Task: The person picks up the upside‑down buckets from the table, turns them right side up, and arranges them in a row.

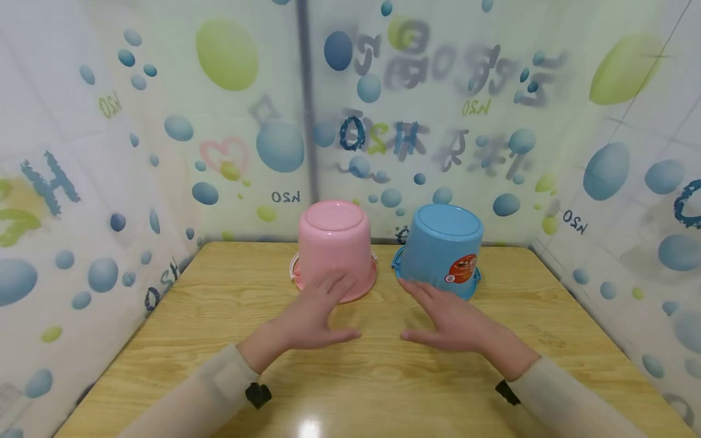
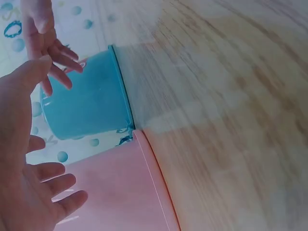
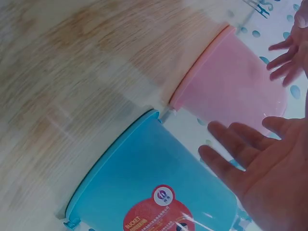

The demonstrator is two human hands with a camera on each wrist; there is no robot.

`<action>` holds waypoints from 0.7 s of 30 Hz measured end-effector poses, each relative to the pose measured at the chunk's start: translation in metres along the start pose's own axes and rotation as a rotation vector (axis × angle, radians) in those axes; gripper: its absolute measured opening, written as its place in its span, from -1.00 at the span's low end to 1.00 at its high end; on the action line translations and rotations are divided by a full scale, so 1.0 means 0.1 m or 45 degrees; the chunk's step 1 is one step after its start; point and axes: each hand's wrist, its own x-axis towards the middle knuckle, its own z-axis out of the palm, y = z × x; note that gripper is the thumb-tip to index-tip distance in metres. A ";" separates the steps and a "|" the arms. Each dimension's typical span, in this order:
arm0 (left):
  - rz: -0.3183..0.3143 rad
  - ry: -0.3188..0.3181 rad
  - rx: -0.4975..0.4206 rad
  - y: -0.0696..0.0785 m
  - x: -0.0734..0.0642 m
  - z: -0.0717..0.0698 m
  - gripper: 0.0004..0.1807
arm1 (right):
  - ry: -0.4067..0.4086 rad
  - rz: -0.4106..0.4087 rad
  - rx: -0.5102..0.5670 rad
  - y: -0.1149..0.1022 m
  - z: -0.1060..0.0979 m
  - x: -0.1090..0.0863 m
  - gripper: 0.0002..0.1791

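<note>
Two buckets stand upside down on the wooden table [image 1: 350, 383], side by side near its back edge. The pink bucket [image 1: 335, 243] is on the left, its pale handle lowered around the rim. On the right is the blue bucket [image 1: 438, 243], with a red label on its side. My left hand [image 1: 314, 313] hovers in front of the pink bucket, fingers spread and holding nothing. In front of the blue one, my right hand [image 1: 451, 316] is likewise held out with nothing in it. Both wrist views show the palms and loosely extended fingers apart from the buckets.
A curtain [image 1: 263, 109] printed with blue and green dots hangs behind the table and along both sides. Light glares off the tabletop near its front edge. Each wrist bears a dark strap piece [image 1: 258, 395].
</note>
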 end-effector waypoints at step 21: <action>-0.277 0.097 -0.082 -0.50 -0.37 -0.23 0.13 | -0.199 0.189 0.263 0.03 0.06 0.54 0.16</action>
